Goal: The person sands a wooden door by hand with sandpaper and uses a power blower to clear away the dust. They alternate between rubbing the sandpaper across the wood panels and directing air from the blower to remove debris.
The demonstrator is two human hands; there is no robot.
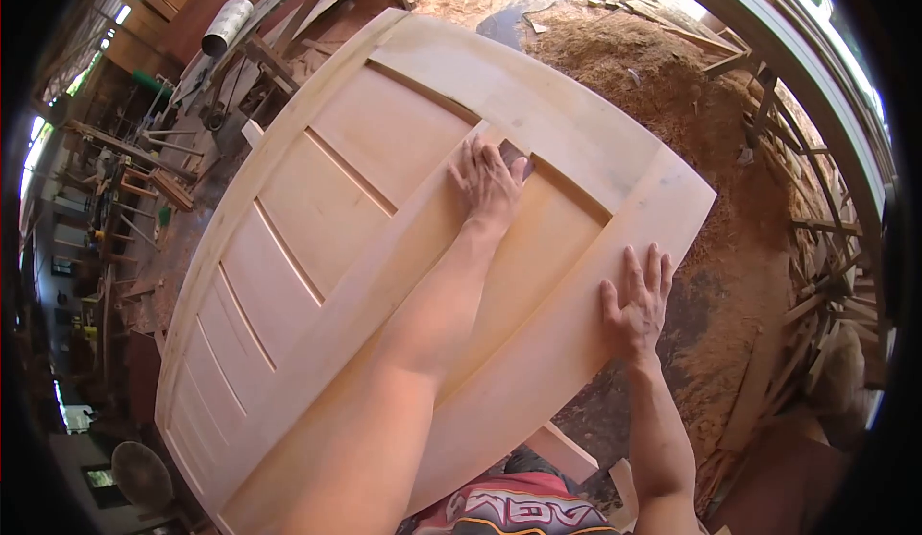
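Wooden door [567,103] bears left hand [490,182] inboard, right hand [639,306] near edge.

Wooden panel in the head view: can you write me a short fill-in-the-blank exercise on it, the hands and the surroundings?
Compared with the pale wooden panel, the small block touched by the left hand is ____ in colour. The right hand rests on the panel with its palm facing ____. The lettered shirt shows at the ____ edge of the picture.

Missing words: darker; down; bottom.
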